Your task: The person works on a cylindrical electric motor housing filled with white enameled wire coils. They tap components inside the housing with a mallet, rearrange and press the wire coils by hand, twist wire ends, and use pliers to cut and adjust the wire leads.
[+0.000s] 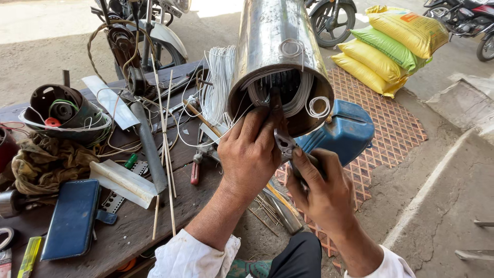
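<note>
Your right hand (321,193) is closing its fingers round the pliers (284,141), while your left hand's (250,152) fingers are pressing the white winding wire (298,98) at the mouth of the steel motor casing (275,46). That casing, propped over the workbench (128,226), is probably heavy and slick; the thin, springy wire is likely kinking easily, so grip it near the slots.

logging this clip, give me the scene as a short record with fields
setting: outdoor workbench on concrete ground
left hand: left hand at the open end of a steel cylinder, fingers against the white wire windings
right hand: right hand gripping pliers aimed into the windings
on bench: blue phone case, olive rag, loose wire coil, thin sticks
behind: blue casing, yellow and green sacks, parked motorbikes
</note>
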A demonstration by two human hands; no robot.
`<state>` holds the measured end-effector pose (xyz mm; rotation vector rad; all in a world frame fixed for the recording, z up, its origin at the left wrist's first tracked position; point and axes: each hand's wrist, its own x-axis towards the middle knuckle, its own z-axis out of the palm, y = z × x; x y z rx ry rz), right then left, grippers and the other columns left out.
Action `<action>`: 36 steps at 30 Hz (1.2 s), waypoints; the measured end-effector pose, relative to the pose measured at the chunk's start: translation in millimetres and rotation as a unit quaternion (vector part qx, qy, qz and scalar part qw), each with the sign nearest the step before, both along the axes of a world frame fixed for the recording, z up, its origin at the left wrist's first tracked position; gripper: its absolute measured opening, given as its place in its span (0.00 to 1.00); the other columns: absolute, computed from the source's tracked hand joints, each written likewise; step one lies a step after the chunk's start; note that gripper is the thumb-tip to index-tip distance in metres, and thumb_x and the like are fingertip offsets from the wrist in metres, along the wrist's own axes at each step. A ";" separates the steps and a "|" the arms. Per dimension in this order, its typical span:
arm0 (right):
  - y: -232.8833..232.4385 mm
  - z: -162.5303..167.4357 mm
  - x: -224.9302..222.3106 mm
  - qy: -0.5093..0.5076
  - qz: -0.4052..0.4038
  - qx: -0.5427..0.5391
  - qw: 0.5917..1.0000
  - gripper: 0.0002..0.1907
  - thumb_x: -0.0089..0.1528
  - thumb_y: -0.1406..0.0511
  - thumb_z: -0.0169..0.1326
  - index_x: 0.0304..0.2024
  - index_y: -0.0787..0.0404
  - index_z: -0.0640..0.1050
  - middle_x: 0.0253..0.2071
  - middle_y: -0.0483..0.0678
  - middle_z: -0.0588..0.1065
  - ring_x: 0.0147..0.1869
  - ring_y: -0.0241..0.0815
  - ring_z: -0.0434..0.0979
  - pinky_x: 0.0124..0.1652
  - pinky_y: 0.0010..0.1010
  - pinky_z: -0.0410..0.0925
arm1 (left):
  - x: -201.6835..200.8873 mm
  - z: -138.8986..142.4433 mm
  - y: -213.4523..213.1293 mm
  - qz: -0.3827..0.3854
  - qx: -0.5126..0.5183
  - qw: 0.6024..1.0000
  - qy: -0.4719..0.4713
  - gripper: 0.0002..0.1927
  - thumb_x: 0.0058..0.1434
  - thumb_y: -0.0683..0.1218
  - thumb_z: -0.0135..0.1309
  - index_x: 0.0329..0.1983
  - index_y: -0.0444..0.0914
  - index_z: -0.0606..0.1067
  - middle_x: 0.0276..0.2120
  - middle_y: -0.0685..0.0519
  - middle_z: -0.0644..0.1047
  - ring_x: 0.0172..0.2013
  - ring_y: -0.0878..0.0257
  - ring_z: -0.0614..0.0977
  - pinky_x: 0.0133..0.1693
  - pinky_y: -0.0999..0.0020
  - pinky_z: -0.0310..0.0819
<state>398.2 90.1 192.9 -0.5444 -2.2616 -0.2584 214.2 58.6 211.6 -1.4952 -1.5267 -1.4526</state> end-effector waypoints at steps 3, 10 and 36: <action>-3.8 -2.8 0.3 0.045 0.054 0.047 0.996 0.38 0.64 0.64 0.62 0.74 0.47 0.61 0.47 0.54 0.69 0.40 0.41 0.77 0.34 0.35 0.75 | 0.1 0.7 -0.7 -0.004 0.002 1.000 -0.007 0.16 0.62 0.43 0.62 0.53 0.38 0.80 0.46 0.50 0.78 0.42 0.55 0.83 0.42 0.61 0.78; -6.2 2.4 2.2 0.013 -0.004 0.006 1.000 0.40 0.61 0.63 0.64 0.74 0.46 0.62 0.47 0.53 0.71 0.39 0.44 0.77 0.34 0.37 0.74 | 1.3 0.0 -0.2 -0.002 0.002 1.000 -0.012 0.16 0.62 0.43 0.61 0.54 0.39 0.80 0.46 0.52 0.78 0.44 0.56 0.82 0.43 0.61 0.77; -8.5 13.8 5.4 -0.017 -0.025 0.027 0.999 0.34 0.61 0.64 0.64 0.70 0.56 0.69 0.42 0.52 0.70 0.38 0.40 0.75 0.34 0.34 0.74 | 6.1 3.7 0.5 -0.005 -0.029 0.999 -0.029 0.23 0.50 0.41 0.60 0.53 0.40 0.80 0.45 0.50 0.76 0.42 0.53 0.81 0.43 0.59 0.77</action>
